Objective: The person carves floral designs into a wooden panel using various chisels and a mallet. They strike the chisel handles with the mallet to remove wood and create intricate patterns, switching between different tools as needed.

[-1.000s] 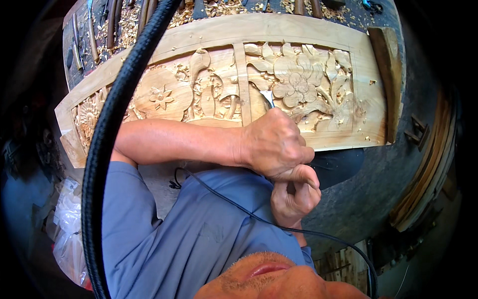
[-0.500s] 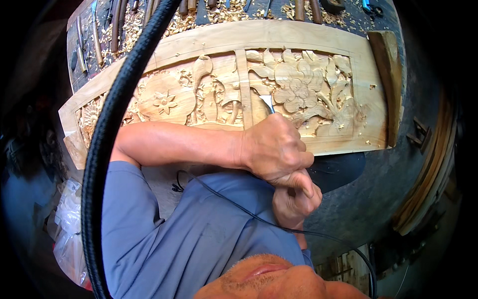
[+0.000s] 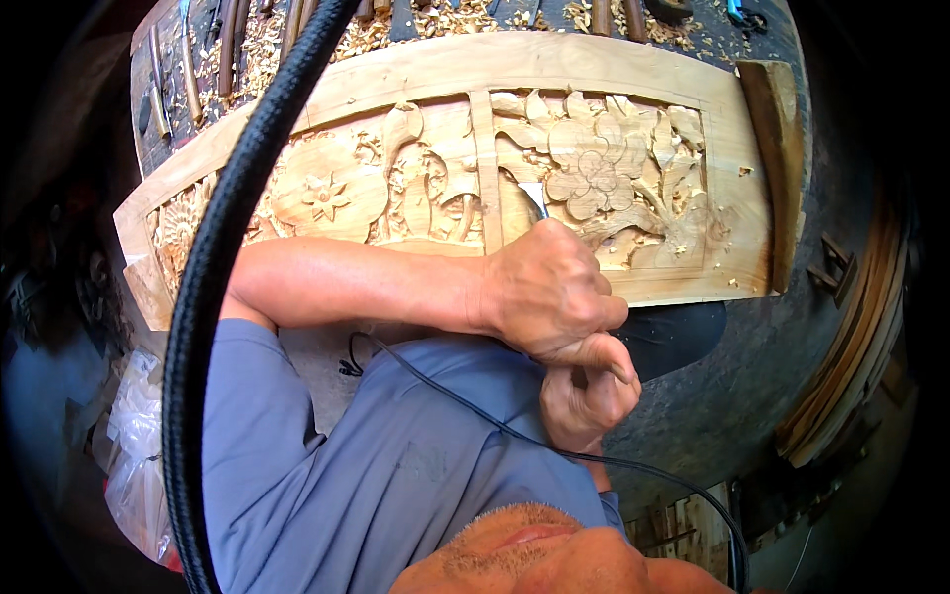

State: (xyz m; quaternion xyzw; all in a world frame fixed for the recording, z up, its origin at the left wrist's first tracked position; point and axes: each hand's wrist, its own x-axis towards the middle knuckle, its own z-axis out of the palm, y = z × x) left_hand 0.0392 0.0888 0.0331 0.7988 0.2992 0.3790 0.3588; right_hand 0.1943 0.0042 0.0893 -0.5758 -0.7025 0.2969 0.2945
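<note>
Though barely shifted, clenching flared silver-steel chisel [image 3: 535,195] with left hand [image 3: 556,289]; can't tell hold of right hand [image 3: 589,404]; likely still paring left of carved pale-wood flower [image 3: 594,176].

The view comes from the left of two fisheye cameras worn side by side on the person's head, facing steeply down and upright, its left being the person's left. It sits close enough that the person's lower face [image 3: 554,559] bulges large at the bottom edge, and a thick black cord [image 3: 230,208], apparently nearest the lens, sweeps from the top down to the lower left. The left hand [image 3: 554,287] and right hand [image 3: 589,408] fall near the centre at middle range; the carved panel [image 3: 481,168] spans the upper half, its long edges bowed. Black rounds off all four corners.
</note>
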